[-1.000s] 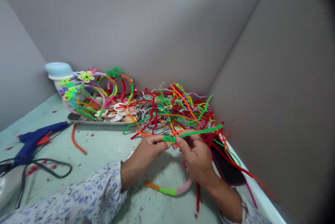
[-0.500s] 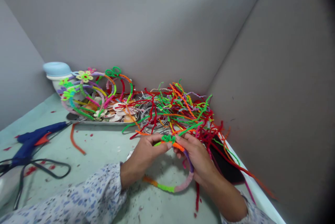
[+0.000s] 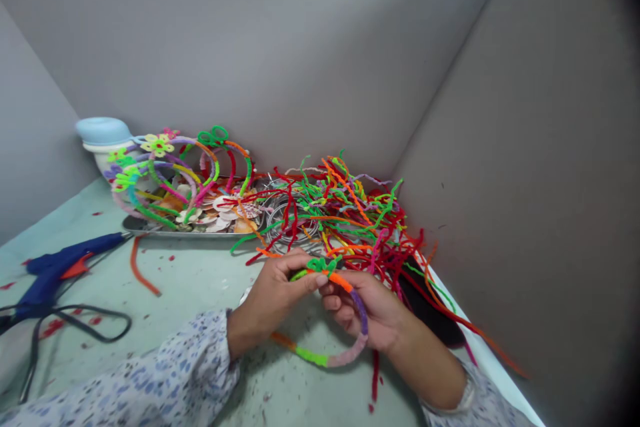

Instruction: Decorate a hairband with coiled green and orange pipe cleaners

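Note:
Both hands hold a headband [image 3: 345, 354] wrapped in orange, green, pink and purple pipe cleaners. My left hand [image 3: 273, 297] pinches its top, where a small green pipe-cleaner knot [image 3: 320, 264] sits. My right hand [image 3: 373, 310] is closed around the band's purple and orange stretch, palm up. The headband's lower arc hangs between my wrists above the pale green table [image 3: 200, 280]. A tangled heap of loose pipe cleaners [image 3: 345, 214] lies just behind my hands.
A metal tray [image 3: 165, 230] at the back left carries several decorated headbands [image 3: 175, 170] and paper flowers. A white pot with a light blue lid [image 3: 103, 134] stands behind it. A blue glue gun [image 3: 60, 270] with a black cord lies left. Grey walls close in behind and right.
The long green pipe-cleaner end that stuck out to the right has been wound down into a small knot. My right hand turned palm up and closed around the band.

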Available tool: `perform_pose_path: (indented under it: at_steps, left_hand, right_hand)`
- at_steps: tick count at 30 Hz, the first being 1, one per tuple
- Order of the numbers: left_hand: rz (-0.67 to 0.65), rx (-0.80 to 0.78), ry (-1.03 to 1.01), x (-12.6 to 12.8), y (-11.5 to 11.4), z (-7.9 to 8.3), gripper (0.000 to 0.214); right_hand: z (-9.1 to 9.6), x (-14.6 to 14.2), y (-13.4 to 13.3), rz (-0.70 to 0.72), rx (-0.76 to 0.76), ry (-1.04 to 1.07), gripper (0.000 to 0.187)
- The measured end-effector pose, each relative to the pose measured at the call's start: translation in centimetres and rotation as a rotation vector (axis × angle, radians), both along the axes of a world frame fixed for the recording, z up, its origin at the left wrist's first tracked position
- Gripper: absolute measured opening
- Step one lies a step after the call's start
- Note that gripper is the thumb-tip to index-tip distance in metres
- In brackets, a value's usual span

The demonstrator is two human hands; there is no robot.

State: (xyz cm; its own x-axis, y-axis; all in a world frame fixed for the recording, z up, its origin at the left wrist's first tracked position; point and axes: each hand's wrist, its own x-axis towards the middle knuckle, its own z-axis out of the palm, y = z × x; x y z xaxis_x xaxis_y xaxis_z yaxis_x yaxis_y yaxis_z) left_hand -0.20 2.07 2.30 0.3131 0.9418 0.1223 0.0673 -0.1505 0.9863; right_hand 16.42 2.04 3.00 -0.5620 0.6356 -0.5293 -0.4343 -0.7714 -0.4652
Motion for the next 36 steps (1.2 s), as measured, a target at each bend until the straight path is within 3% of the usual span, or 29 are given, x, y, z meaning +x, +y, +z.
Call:
perform_pose_path:
  at_steps: [4, 6, 9, 12, 14, 16, 20, 30, 36]
  left_hand:
    - [-0.04, 0.042, 0.028, -0.1, -0.1, 0.2, 0.015]
    - [-0.062, 0.039, 0.026, -0.1, -0.1, 0.5, 0.014]
    - [-0.108, 0.0, -0.02, 0.1, -0.2, 0.9, 0.014]
    - [-0.142, -0.063, -0.086, 0.1, -0.2, 0.9, 0.018]
    - [-0.107, -0.104, -0.102, 0.1, -0.1, 0.7, 0.018]
    - [-0.066, -0.119, -0.099, 0.0, 0.1, 0.4, 0.019]
    - [-0.049, -0.094, -0.095, 0.0, 0.2, 0.3, 0.019]
    - [-0.093, -0.169, -0.082, 0.0, -0.1, 0.3, 0.021]
    - [-0.102, -0.207, -0.147, 0.2, -0.2, 1.0, 0.017]
  right_hand:
    - [-0.2, 0.0, 0.0, 0.117, -0.09, 0.057, 0.015]
    - [-0.4, 0.0, 0.0, 0.149, -0.052, 0.02, 0.014]
    - [-0.6, 0.4, -0.1, 0.132, 0.214, -0.158, 0.014]
    - [0.2, 1.1, 0.0, 0.172, 0.543, -0.47, 0.02]
    - [1.2, 1.6, 0.1, 0.105, 0.733, -0.715, 0.022]
    - [2.2, 1.9, 0.0, 0.0, 0.863, -0.846, 0.022]
    - [3.1, 1.9, -0.5, 0.047, 1.011, -0.874, 0.02]
    - [2.4, 1.4, -0.6, 0.085, 0.994, -0.813, 0.02]
    - [2.1, 2.2, 0.2, 0.106, 0.767, -0.57, 0.024]
